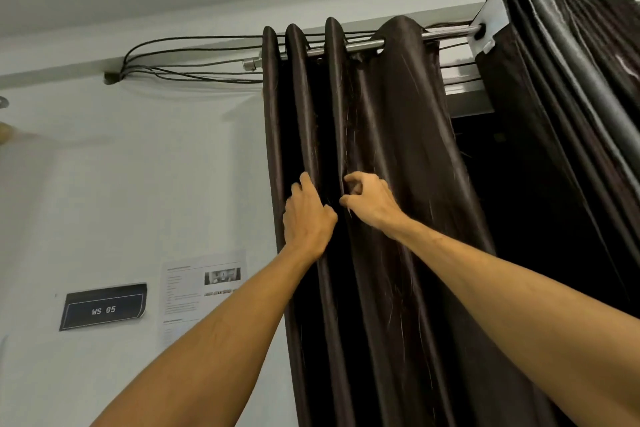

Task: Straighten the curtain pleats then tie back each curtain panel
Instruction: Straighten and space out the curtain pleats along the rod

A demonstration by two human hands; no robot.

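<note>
My left hand [308,215], arm stretched upward, curled its fingers round one pleat of the dark brown curtain panel [394,135]. My right hand [370,199], wrist bent, pinched the neighbouring pleat just beside it. The panel hung from a metal rod [363,44]. A second panel [571,87] hung bunched at the right.

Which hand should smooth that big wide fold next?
Probably the right hand. It pinches the curtain right beside the wide fold, while the left hand holds a narrow fold farther left.
</note>
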